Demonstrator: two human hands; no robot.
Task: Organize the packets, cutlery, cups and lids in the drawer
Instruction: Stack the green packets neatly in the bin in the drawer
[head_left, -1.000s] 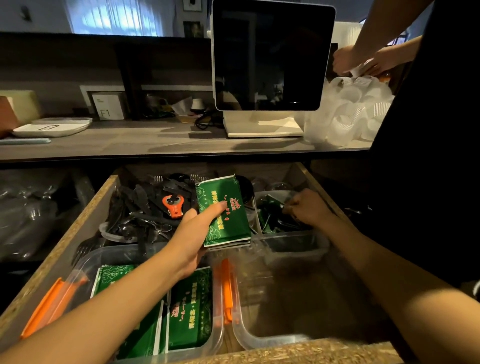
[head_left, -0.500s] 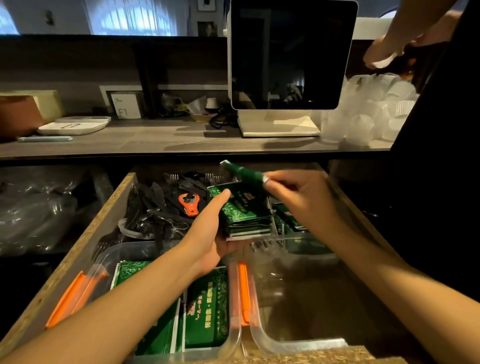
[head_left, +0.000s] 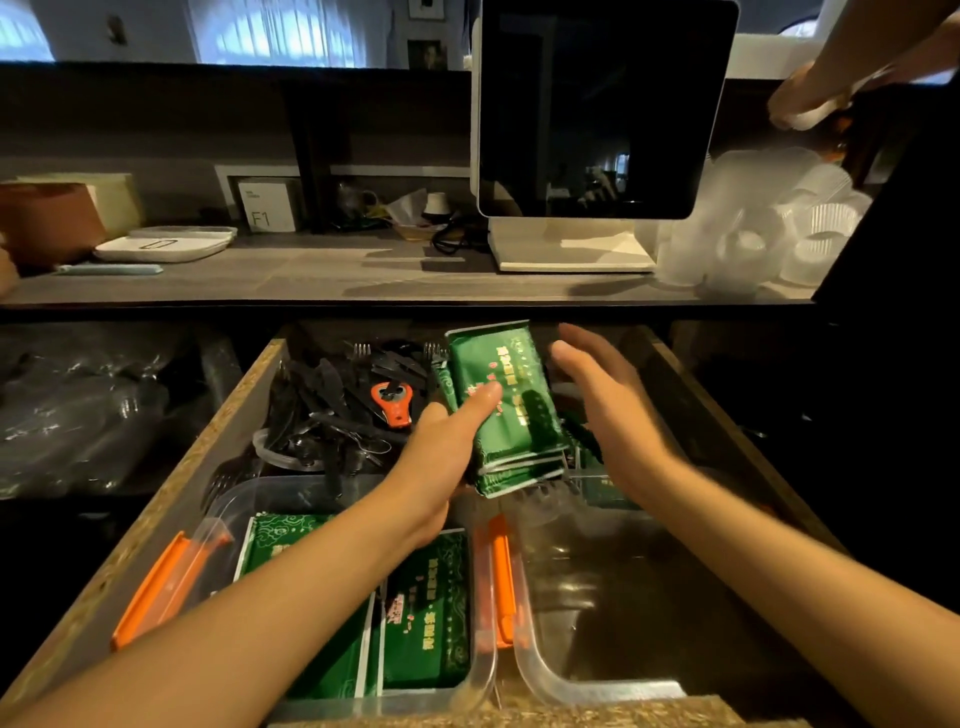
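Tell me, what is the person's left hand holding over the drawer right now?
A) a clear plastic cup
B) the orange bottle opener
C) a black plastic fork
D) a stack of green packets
D: the left hand grips a stack of green packets above the drawer, thumb on top, while the orange bottle opener lies untouched among the black cutlery.

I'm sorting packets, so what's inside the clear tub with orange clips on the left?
The tub holds flat green packets, at least two side by side. The left forearm covers the rest.
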